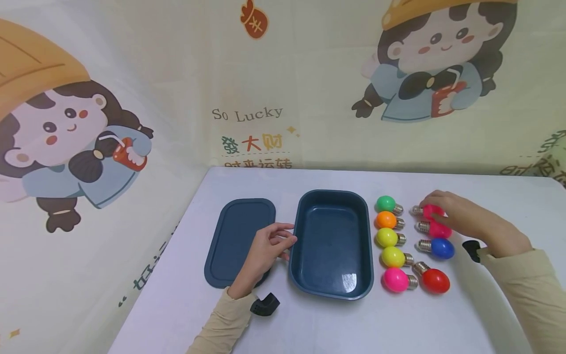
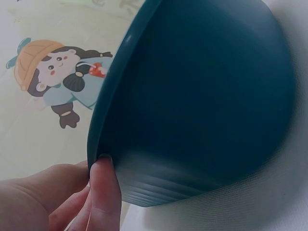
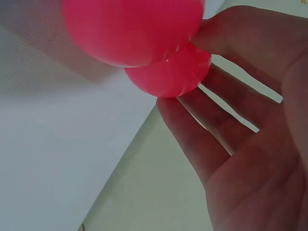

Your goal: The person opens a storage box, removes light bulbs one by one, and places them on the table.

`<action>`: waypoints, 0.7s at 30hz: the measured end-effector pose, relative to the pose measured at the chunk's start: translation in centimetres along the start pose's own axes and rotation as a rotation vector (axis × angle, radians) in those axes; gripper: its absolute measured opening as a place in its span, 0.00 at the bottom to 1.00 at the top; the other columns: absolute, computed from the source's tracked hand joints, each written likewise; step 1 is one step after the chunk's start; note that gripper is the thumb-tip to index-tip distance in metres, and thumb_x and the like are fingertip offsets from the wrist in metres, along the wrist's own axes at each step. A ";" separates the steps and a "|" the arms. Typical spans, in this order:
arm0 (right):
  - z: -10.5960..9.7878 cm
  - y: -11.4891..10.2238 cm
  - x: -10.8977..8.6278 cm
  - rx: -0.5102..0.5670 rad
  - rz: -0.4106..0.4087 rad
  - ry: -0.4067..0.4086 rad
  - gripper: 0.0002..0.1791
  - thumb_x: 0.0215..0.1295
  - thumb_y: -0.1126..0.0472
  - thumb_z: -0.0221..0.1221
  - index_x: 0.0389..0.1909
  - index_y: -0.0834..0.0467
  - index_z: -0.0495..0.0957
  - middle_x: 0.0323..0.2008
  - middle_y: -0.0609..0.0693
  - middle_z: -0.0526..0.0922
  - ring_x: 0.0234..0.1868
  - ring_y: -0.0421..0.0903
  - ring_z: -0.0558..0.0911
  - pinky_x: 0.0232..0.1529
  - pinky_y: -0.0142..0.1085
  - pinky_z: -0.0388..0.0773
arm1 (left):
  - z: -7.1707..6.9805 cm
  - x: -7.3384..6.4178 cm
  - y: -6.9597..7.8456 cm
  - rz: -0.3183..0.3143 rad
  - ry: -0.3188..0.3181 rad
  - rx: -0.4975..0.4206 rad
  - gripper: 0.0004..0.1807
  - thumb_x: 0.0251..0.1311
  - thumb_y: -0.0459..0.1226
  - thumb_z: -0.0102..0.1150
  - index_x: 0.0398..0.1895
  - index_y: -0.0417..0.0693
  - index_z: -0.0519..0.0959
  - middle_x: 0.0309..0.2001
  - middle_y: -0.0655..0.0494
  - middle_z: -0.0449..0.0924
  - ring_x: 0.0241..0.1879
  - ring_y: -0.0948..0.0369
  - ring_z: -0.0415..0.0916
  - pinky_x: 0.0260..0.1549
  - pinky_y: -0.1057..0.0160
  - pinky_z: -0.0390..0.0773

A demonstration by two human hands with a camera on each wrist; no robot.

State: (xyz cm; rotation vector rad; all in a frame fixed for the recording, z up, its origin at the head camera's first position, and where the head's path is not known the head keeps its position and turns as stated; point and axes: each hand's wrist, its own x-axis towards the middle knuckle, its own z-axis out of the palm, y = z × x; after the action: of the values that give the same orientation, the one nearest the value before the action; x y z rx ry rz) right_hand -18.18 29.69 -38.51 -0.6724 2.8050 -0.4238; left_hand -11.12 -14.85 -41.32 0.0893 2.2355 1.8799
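My left hand is at the left side of a dark blue rectangular box. In the left wrist view, its thumb and a fingertip pinch the box's rim. My right hand grips a pinkish-red light bulb at the back of the right column, with thumb and fingers round its globe, as the right wrist view shows. Just nearer lies a second pinkish-red bulb, then a blue bulb and a red bulb, whose silver screw base points back and left.
Beside the box, a column of bulbs runs from green through orange, two yellow and a pink one. Left of the box lies a flat dark blue lid, partly behind my left hand. The white table meets a printed cloth backdrop.
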 end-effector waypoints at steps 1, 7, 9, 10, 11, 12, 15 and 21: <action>0.1 0.1 0.0 -0.001 0.001 -0.001 0.22 0.48 0.69 0.74 0.47 0.63 0.82 0.47 0.64 0.80 0.51 0.67 0.78 0.45 0.56 0.83 | 0.0 0.0 0.0 0.003 -0.001 -0.001 0.21 0.61 0.34 0.67 0.57 0.39 0.78 0.43 0.41 0.81 0.28 0.61 0.79 0.26 0.63 0.85; 0.3 0.3 0.0 -0.003 0.011 -0.004 0.21 0.52 0.68 0.72 0.48 0.64 0.81 0.47 0.64 0.80 0.51 0.67 0.78 0.46 0.57 0.83 | 0.0 0.0 -0.1 0.004 0.000 0.002 0.21 0.61 0.34 0.67 0.57 0.39 0.78 0.42 0.41 0.82 0.29 0.61 0.79 0.26 0.63 0.85; 0.3 0.4 0.0 -0.002 0.012 -0.002 0.20 0.54 0.68 0.71 0.48 0.64 0.81 0.47 0.64 0.80 0.51 0.67 0.78 0.46 0.57 0.83 | 0.0 0.0 -0.1 0.005 0.001 0.003 0.21 0.61 0.34 0.67 0.57 0.40 0.78 0.42 0.41 0.82 0.29 0.61 0.80 0.26 0.63 0.85; 0.3 0.4 0.0 -0.001 0.013 -0.001 0.19 0.55 0.67 0.70 0.48 0.64 0.81 0.47 0.64 0.80 0.51 0.67 0.78 0.46 0.56 0.83 | 0.0 0.1 -0.1 0.002 0.001 0.004 0.21 0.61 0.34 0.67 0.57 0.40 0.78 0.42 0.41 0.82 0.29 0.61 0.80 0.26 0.63 0.85; 0.3 0.4 0.0 0.001 0.012 0.000 0.19 0.55 0.67 0.70 0.48 0.64 0.81 0.47 0.64 0.80 0.51 0.67 0.78 0.46 0.56 0.83 | 0.0 0.1 -0.1 0.003 0.001 0.003 0.21 0.61 0.34 0.67 0.57 0.40 0.78 0.42 0.41 0.82 0.29 0.61 0.80 0.26 0.63 0.85; 0.3 0.4 0.0 0.002 0.011 0.002 0.18 0.56 0.66 0.70 0.48 0.64 0.81 0.47 0.64 0.80 0.51 0.67 0.78 0.46 0.56 0.83 | 0.1 0.1 -0.1 0.004 0.000 0.002 0.21 0.61 0.34 0.67 0.57 0.40 0.78 0.42 0.41 0.82 0.29 0.61 0.80 0.26 0.63 0.85; 0.3 0.4 0.0 0.000 0.006 0.010 0.18 0.57 0.66 0.69 0.48 0.64 0.82 0.47 0.64 0.80 0.51 0.66 0.79 0.47 0.57 0.83 | 0.1 0.1 -0.1 0.007 -0.002 -0.001 0.21 0.61 0.34 0.67 0.57 0.39 0.78 0.42 0.41 0.82 0.29 0.61 0.80 0.26 0.63 0.85; 0.4 0.6 0.1 -0.007 0.004 0.026 0.17 0.57 0.65 0.69 0.48 0.64 0.82 0.48 0.64 0.80 0.51 0.65 0.79 0.46 0.56 0.83 | 0.1 0.1 -0.2 0.006 0.002 0.005 0.21 0.61 0.35 0.68 0.57 0.40 0.79 0.42 0.41 0.82 0.28 0.62 0.80 0.27 0.62 0.86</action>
State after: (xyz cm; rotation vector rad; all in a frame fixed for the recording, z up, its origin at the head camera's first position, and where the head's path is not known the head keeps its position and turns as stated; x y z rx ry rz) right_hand -18.38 30.03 -39.09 -0.6670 2.8328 -0.4255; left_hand -11.19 -14.82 -41.56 0.0944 2.2442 1.8777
